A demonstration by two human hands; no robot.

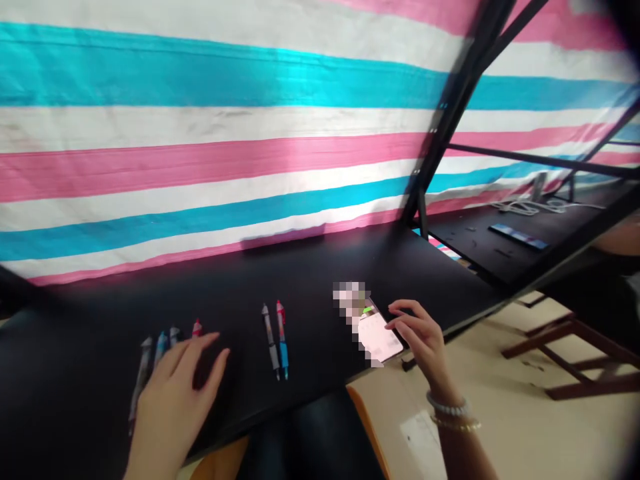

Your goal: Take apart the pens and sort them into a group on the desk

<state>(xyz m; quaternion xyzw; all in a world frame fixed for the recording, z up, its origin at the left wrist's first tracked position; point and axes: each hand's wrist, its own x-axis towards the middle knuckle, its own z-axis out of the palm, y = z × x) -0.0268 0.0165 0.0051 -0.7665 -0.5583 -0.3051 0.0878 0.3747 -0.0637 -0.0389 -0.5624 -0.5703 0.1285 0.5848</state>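
While the right hand (417, 333) tapped the phone (377, 333) with loose open fingers, it lay near the worktop (310, 280) edge; a nudge risked dropping it. Left hand (175, 387) lay flat, open, over pens (160, 347).

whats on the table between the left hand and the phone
In the head view, two pens lie side by side on the black table, between the left hand and the phone that the right hand touches.

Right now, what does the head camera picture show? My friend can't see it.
A person's right hand touches a phone on a black table, while the left hand rests flat over some pens. Two more pens lie between the hands, below a pink, blue and white striped sheet.
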